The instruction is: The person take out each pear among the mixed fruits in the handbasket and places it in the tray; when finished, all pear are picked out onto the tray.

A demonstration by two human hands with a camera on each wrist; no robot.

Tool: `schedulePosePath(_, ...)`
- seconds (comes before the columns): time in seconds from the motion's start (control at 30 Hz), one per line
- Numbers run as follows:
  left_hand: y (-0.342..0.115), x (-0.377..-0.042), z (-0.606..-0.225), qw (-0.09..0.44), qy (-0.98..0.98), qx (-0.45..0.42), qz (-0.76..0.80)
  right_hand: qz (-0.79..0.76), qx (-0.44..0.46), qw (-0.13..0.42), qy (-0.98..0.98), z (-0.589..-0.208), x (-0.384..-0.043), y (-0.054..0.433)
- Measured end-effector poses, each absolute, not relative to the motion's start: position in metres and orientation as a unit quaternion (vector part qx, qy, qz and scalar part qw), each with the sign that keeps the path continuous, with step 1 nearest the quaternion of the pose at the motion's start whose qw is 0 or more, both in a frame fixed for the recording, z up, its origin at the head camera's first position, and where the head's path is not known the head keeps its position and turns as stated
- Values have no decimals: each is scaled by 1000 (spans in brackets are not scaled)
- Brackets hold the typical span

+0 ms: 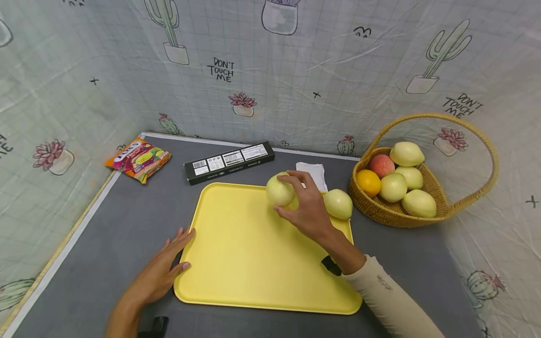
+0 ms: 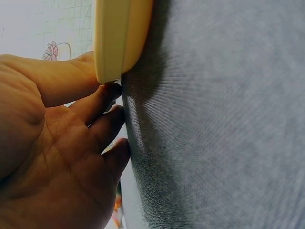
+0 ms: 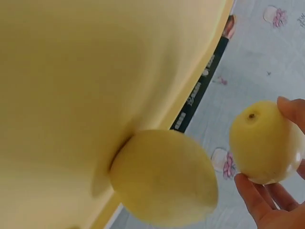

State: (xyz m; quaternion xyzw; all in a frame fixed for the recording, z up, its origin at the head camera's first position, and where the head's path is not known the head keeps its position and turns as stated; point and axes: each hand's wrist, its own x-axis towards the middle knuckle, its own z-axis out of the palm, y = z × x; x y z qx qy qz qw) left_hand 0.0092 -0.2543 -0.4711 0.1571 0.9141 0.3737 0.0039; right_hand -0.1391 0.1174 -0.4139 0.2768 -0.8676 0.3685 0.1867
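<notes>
A pale, grey-green cloth (image 1: pixel 291 65), creased in places and printed with a faint grid, hung behind the desk (image 1: pixel 105 244) and along both sides. Green potted cacti (image 1: pixel 441 52), pink succulents (image 1: pixel 243 99), small crosses and black "DON'T TOUCH ME" lettering (image 1: pixel 221 69) decorated it. The desk's surface was dark grey, with white edging (image 1: pixel 63 256) along its back and left sides. Soft light brightened the cloth, slightly pinkish toward the right.
</notes>
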Motion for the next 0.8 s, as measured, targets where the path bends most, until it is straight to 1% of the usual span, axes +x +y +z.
schedulePosePath(0.33,-255,10,-474,-7,912,164,377,318,294,126,-892,-421,-144,102)
schedulePosePath(0.57,-254,10,-472,-4,913,158,377,289,297,87,-906,-427,-147,92)
schedulePosePath(0.8,-255,10,-473,-5,913,159,375,262,309,85,-911,-432,-149,86)
